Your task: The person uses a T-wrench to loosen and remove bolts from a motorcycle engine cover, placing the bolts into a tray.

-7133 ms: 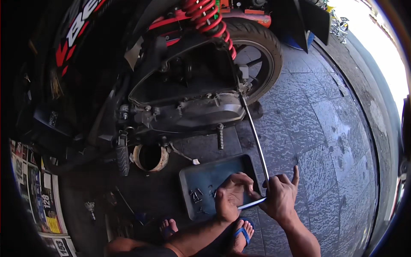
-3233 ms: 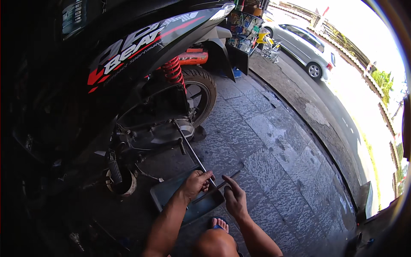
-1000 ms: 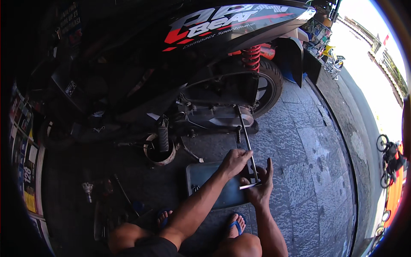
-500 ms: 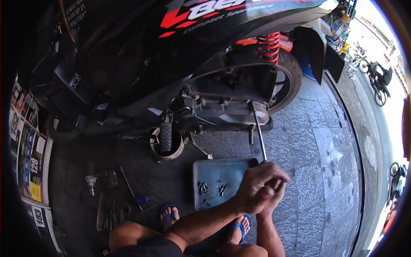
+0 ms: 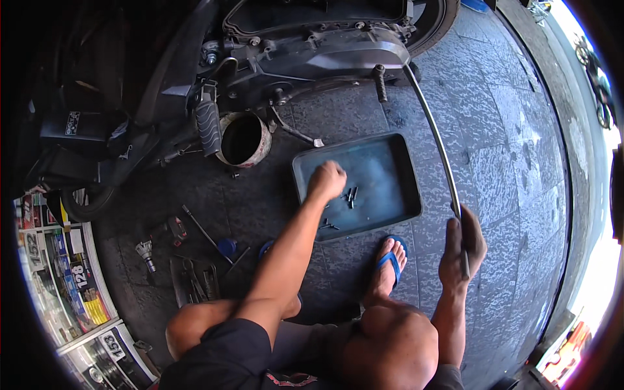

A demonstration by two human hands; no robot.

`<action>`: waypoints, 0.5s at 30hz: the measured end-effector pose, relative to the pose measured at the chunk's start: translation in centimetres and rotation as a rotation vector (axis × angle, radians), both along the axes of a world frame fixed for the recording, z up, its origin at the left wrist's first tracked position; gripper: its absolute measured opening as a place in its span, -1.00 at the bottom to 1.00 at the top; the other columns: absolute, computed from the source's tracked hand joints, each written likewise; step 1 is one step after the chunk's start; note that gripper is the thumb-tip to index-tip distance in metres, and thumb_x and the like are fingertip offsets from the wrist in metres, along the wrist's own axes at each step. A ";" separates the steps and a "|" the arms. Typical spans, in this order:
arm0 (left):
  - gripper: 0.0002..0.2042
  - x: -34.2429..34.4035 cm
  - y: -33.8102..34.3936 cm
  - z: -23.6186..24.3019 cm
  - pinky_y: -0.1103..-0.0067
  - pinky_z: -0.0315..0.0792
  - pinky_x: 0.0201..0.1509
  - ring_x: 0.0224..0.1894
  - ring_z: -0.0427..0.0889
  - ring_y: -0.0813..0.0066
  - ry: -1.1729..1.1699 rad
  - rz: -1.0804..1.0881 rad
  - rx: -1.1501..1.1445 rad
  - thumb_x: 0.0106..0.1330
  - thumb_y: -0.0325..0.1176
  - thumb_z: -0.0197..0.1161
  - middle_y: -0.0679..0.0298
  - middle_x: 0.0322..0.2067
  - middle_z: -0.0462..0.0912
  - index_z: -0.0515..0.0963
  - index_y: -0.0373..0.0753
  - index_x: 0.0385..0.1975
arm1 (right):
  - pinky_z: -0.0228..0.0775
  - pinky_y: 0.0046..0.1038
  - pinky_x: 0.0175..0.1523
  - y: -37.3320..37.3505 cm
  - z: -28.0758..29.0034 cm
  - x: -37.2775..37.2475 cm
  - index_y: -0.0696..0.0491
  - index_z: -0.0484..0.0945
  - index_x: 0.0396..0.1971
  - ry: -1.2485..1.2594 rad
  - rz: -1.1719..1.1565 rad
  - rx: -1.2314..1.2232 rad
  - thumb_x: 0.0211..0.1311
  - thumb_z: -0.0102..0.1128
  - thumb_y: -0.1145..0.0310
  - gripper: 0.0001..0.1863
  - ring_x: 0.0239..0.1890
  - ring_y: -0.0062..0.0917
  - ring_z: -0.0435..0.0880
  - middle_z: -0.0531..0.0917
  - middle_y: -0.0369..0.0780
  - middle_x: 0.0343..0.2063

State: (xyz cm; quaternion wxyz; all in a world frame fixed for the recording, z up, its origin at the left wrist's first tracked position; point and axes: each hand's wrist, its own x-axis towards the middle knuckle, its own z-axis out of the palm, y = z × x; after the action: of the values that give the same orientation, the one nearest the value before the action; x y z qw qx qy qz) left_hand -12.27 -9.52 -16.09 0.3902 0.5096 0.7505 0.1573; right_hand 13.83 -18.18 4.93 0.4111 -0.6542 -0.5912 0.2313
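My left hand [image 5: 327, 181], its fingers closed, is over the blue-grey tray [image 5: 406, 201], near loose bolts [image 5: 351, 197] lying inside; I cannot make out what it holds. My right hand [image 5: 469, 244] grips the lower end of a long steel bar [image 5: 434, 130] to the right of the tray. The bar's upper end reaches the right end of the scooter's engine casing [image 5: 325, 58], above the tray.
A round open container [image 5: 261, 140] stands under the footpeg [image 5: 208, 127]. Tools [image 5: 192, 279] lie left of my feet, beside stacked printed boxes [image 5: 71, 279]. The rear wheel [image 5: 435, 29] is at the top; a pavement edge and street run along the right.
My left hand has left the bar and moved left over the tray. My right hand stays on the bar, farther right in view. The head camera's view has tilted, so the scooter sits higher.
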 end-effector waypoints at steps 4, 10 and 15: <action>-0.69 5.4 -3.2 -2.3 0.20 0.57 -0.06 -0.15 0.68 -0.09 0.094 -0.070 -0.050 0.19 -0.16 0.38 -0.08 -0.27 0.70 0.63 -0.31 -0.28 | 0.43 -0.50 -0.14 -4.3 -0.4 3.2 0.28 0.58 -0.05 -0.033 -0.065 -0.095 0.35 0.14 0.33 -0.67 -0.31 -0.53 0.62 0.69 -0.10 -0.33; -0.70 6.3 -3.1 -3.6 0.23 0.59 -0.06 -0.13 0.71 -0.03 0.184 -0.081 -0.095 0.18 -0.21 0.39 -0.06 -0.24 0.71 0.64 -0.34 -0.27 | 0.43 -0.54 -0.10 -9.3 -0.4 5.5 0.31 0.58 -0.04 0.054 -0.173 -0.238 0.36 0.15 0.30 -0.63 -0.24 -0.58 0.60 0.70 -0.13 -0.28; -0.77 6.0 -1.9 -3.8 0.27 0.61 -0.08 -0.13 0.72 -0.02 0.161 -0.015 -0.198 0.10 -0.35 0.30 -0.10 -0.21 0.71 0.68 -0.36 -0.31 | 0.43 -0.53 -0.10 -10.8 -0.9 6.8 0.30 0.59 -0.06 0.141 -0.154 -0.285 0.34 0.16 0.35 -0.67 -0.26 -0.59 0.60 0.70 -0.15 -0.30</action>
State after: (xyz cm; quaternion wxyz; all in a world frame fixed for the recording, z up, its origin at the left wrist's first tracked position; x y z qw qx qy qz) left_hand -6.26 -11.45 -19.89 0.3784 0.4849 0.7875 0.0381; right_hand 20.67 -28.97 4.06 0.3709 -0.7315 -0.4702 0.3259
